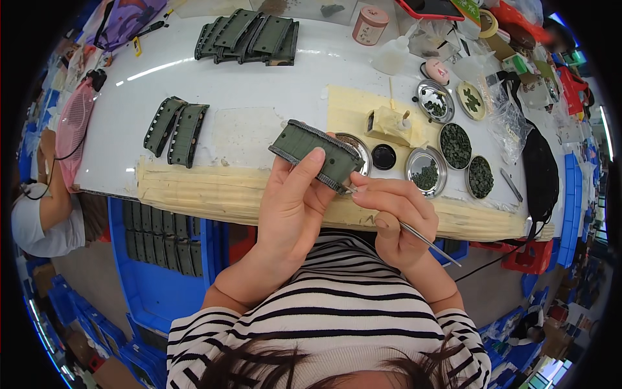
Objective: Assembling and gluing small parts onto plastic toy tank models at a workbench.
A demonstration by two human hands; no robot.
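Note:
My left hand is closed round a dark green, slightly curved rectangular part with ridged long edges and small round holes. Its thumb presses on the face of the part, which is held up above the table's front edge. Pinched in my right hand is a slim metal tool. One end meets the near right corner of the green part; the other tapers to a point beyond my palm. Whether the tool has one arm or two is hidden by my fingers.
Metal dishes with dark green bits stand on the table's right, near a black round cap and a taped block. Similar green parts lie in a pair, a pile and a blue crate. Another person sits left.

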